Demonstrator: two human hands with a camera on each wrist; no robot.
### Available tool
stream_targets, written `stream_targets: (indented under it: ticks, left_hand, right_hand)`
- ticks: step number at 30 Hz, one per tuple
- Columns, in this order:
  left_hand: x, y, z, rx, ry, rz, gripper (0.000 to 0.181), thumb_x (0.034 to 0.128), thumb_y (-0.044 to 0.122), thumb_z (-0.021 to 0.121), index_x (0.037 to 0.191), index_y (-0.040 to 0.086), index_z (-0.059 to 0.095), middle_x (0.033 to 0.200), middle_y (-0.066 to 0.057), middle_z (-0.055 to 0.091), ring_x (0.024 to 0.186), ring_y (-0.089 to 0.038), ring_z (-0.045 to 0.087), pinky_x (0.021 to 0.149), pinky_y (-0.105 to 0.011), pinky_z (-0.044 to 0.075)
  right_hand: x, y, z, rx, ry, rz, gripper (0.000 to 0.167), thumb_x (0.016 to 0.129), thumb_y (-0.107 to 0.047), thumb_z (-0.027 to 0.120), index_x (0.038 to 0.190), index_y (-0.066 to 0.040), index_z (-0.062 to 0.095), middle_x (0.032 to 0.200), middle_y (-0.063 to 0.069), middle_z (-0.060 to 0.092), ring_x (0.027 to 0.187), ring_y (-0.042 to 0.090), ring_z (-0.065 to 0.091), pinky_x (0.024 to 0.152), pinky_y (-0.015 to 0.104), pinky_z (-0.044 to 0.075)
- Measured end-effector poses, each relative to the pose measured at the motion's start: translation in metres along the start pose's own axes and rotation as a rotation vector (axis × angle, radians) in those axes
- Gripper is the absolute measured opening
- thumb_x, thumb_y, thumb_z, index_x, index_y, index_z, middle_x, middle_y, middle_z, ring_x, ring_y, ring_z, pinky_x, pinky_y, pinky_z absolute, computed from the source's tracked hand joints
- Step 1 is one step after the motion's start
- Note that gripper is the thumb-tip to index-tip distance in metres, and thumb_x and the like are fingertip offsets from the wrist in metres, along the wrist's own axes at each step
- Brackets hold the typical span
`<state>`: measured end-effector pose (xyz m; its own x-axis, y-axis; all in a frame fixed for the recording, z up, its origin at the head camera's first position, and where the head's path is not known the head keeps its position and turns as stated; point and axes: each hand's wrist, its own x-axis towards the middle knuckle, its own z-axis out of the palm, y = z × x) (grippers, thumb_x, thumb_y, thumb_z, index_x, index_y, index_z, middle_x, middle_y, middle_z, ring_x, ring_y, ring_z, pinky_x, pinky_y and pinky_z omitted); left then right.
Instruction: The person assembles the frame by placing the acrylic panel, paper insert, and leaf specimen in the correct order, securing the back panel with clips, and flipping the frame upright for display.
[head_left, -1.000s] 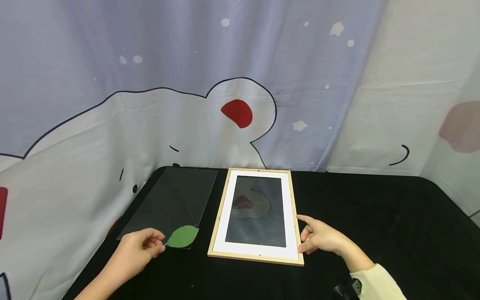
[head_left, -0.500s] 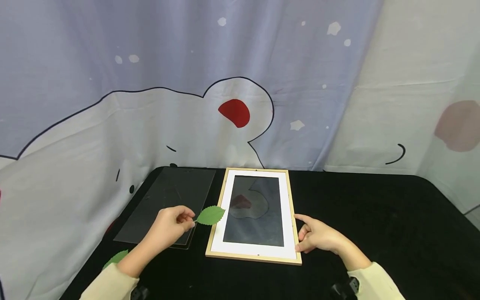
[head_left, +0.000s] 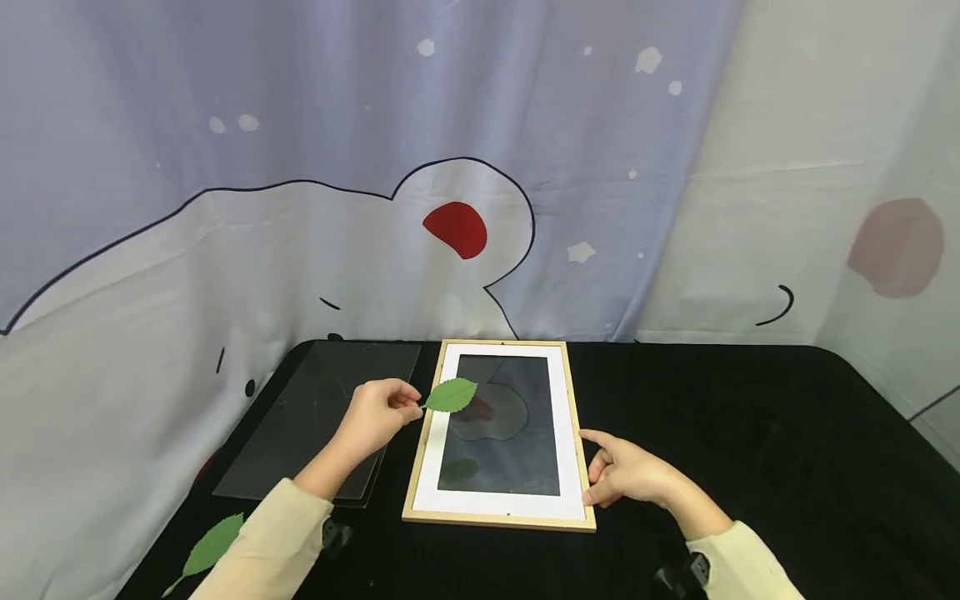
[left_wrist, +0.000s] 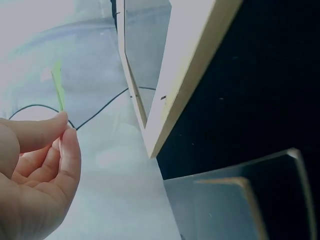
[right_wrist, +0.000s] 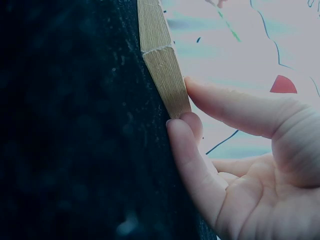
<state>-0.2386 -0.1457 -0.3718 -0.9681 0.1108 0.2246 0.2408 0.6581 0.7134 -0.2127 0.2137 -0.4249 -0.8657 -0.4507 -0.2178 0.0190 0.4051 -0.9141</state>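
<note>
My left hand [head_left: 381, 414] pinches a green leaf [head_left: 452, 395] by its stem between thumb and forefinger. The leaf hangs above the left side of a light wooden picture frame [head_left: 498, 515] with a white mat, and its reflection shows in the dark pane [head_left: 510, 442]. In the left wrist view the leaf [left_wrist: 58, 87] appears nearly edge-on. At the frame's right side, my right hand [head_left: 630, 473] grips the rim with thumb and forefinger, the other fingers curled. The right wrist view has the thumb and fingers against the wooden rim [right_wrist: 165, 75].
Thin transparent sheets [head_left: 300, 425] lie stacked left of the frame, partly hidden by my left arm. A second green leaf [head_left: 212, 546] rests at the front left, beside my left sleeve. Black cloth [head_left: 720, 417] covers the table, and a patterned curtain [head_left: 315, 250] hangs behind.
My left hand has carried the leaf rightward and up from the sheets to above the frame. The second leaf has come into view. My right hand stays on the frame's edge.
</note>
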Motion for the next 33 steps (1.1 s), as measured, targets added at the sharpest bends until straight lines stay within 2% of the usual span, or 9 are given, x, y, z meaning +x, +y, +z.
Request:
stream_targets:
  ticks: [6, 12, 20, 26, 33]
  left_hand:
    - [0.021, 0.004, 0.014, 0.008, 0.002, 0.027, 0.009, 0.0791, -0.003, 0.072, 0.088, -0.004, 0.07, 0.076, -0.007, 0.067, 0.069, -0.016, 0.061, 0.063, -0.031, 0.051]
    - [0.04, 0.002, 0.029, -0.003, -0.022, 0.049, 0.011, 0.0798, -0.002, 0.071, 0.09, -0.004, 0.071, 0.078, -0.008, 0.069, 0.072, -0.018, 0.063, 0.066, -0.033, 0.052]
    - [0.064, 0.002, 0.045, -0.042, -0.098, 0.012, 0.014, 0.0813, 0.0, 0.07, 0.094, -0.004, 0.071, 0.08, -0.008, 0.069, 0.07, -0.017, 0.063, 0.063, -0.03, 0.052]
    - [0.078, 0.003, 0.051, -0.037, -0.109, -0.004, 0.013, 0.0821, 0.0, 0.07, 0.095, -0.005, 0.071, 0.081, -0.01, 0.069, 0.073, -0.019, 0.066, 0.066, -0.032, 0.053]
    - [0.09, -0.005, 0.059, -0.05, -0.107, -0.058, 0.013, 0.0822, 0.0, 0.07, 0.095, -0.005, 0.071, 0.081, -0.011, 0.068, 0.072, -0.02, 0.066, 0.066, -0.032, 0.053]
  right_hand:
    - [-0.001, 0.001, -0.003, -0.007, 0.004, 0.004, 0.101, 0.067, 0.002, 0.081, 0.145, 0.015, 0.017, 0.079, 0.01, 0.052, 0.066, 0.019, 0.058, 0.064, 0.037, 0.056]
    - [-0.002, 0.0, -0.003, -0.005, 0.005, -0.001, 0.101, 0.068, 0.002, 0.081, 0.145, 0.015, 0.017, 0.079, 0.01, 0.052, 0.066, 0.018, 0.058, 0.064, 0.037, 0.056]
    - [-0.002, -0.001, -0.003, 0.005, -0.001, -0.004, 0.101, 0.068, 0.002, 0.081, 0.144, 0.015, 0.017, 0.079, 0.01, 0.052, 0.066, 0.018, 0.058, 0.064, 0.037, 0.056]
    - [-0.001, -0.002, -0.003, 0.005, 0.001, -0.008, 0.1, 0.068, 0.002, 0.081, 0.144, 0.015, 0.018, 0.079, 0.01, 0.052, 0.067, 0.018, 0.058, 0.064, 0.037, 0.056]
    - [-0.001, -0.002, -0.001, 0.016, 0.0, -0.006, 0.1, 0.067, 0.003, 0.08, 0.144, 0.015, 0.018, 0.079, 0.009, 0.052, 0.065, 0.017, 0.058, 0.062, 0.036, 0.055]
